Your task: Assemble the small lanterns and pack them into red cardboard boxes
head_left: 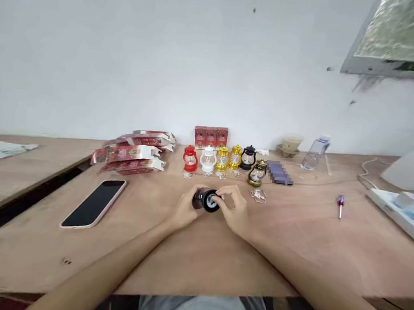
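Observation:
A small black lantern [199, 199] lies tipped in my left hand [185, 209], its round base turned toward me. My left fingers wrap its far side. At the base, the thumb and forefinger of my right hand [234, 210] are pinched together by the pale opening; whatever is between them is too small to make out. Beyond my hands stand a red lantern [190, 159], a white lantern [208, 160], gold lanterns [223, 159] and another black lantern [248, 158]. A bronze lantern [257, 173] stands nearer, with a small metal-edged piece [258, 195] in front of it.
Flattened red cartons [129, 154] are piled at the left, behind a phone [94, 204]. Three red boxes [211, 137] stand against the wall. Rightward are a dark packet [279, 173], a clear bottle [315, 153], a screwdriver [340, 202] and a white tray [394, 210].

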### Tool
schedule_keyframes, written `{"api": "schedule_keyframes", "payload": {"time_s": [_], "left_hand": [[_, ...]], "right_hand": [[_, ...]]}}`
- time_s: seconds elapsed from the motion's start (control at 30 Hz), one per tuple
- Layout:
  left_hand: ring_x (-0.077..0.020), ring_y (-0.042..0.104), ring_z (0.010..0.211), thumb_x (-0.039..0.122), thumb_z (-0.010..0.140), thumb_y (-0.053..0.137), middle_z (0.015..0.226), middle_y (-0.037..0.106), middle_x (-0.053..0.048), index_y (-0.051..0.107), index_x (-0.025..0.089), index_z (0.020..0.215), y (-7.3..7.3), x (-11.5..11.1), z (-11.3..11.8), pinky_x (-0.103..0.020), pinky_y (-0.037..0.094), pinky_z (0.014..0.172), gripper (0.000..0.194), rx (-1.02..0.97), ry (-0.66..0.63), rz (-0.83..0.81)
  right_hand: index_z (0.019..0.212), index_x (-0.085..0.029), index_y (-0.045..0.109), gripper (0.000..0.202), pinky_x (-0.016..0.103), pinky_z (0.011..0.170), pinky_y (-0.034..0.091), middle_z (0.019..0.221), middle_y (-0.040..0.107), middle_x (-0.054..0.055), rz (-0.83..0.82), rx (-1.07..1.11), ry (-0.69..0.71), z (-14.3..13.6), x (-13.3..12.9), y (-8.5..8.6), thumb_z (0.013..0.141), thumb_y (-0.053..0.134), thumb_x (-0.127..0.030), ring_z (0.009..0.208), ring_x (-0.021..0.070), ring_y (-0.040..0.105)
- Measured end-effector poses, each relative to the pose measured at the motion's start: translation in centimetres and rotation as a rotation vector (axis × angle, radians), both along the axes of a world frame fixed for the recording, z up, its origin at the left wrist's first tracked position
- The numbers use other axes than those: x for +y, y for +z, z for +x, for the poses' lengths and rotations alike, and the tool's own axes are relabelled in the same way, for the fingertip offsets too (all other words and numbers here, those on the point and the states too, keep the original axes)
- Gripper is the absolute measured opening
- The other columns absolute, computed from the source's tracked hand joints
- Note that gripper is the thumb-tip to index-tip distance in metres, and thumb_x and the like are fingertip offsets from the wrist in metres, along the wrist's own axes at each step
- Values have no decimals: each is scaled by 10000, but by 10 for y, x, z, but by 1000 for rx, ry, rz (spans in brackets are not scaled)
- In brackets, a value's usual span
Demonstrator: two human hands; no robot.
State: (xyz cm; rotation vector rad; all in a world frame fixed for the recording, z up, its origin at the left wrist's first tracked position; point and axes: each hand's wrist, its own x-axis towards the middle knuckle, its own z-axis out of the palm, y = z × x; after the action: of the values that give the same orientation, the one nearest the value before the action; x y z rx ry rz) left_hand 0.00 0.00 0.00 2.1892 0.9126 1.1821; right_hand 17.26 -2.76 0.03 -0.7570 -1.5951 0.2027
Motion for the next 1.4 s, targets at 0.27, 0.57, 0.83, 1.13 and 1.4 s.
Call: {"api": "schedule_keyframes", "payload": {"time_s": [0.27, 0.57, 0.83, 1.13, 1.4], "left_hand": [[-222, 580, 1056, 190, 748, 597, 1152, 617, -81, 490, 210, 1157, -7, 4, -4, -362, 459, 904, 423, 65, 67, 165], [-243, 556, 1080, 325, 809, 606, 1144, 628, -76, 523, 239, 1170, -6, 9, -9, -405, 421, 935, 380, 87, 163, 335], [-230, 583, 1022, 279, 695, 706, 1096, 648, -63, 579, 212, 1060, 0, 7, 2, -376, 450, 905, 392, -138, 166, 102], [-243, 578, 1035, 409, 615, 741, 1081, 624, -85, 549, 168, 1062, -1, 36, -25, -394, 427, 941, 543, -649, 582, -152], [-258, 562, 1088, 404, 623, 735, 1131, 618, -93, 542, 172, 1117, 4, 25, -15, -411, 419, 963, 579, -506, 477, -115]], "right_hand": [[1006, -214, 566, 199, 328, 865, 486, 1046, 630, 64, -379, 43, 291, 1, 7, -3, 852, 556, -339, 998, 182, 603], [1120, -238, 544, 252, 351, 1052, 350, 1289, 523, 73, -329, -55, 416, 2, 7, 0, 915, 452, -351, 1240, 183, 457], [1226, -272, 518, 375, 358, 1045, 373, 1341, 515, 27, -500, 17, 381, 3, 14, -1, 891, 457, -429, 1272, 192, 439], [1155, -215, 570, 332, 453, 1005, 340, 1255, 564, 69, -500, -439, -222, 27, 26, -4, 848, 443, -208, 1175, 241, 493], [1106, -247, 618, 289, 411, 888, 358, 1117, 628, 61, -567, -709, -319, 22, 24, -8, 841, 552, -344, 1035, 260, 507]]}}
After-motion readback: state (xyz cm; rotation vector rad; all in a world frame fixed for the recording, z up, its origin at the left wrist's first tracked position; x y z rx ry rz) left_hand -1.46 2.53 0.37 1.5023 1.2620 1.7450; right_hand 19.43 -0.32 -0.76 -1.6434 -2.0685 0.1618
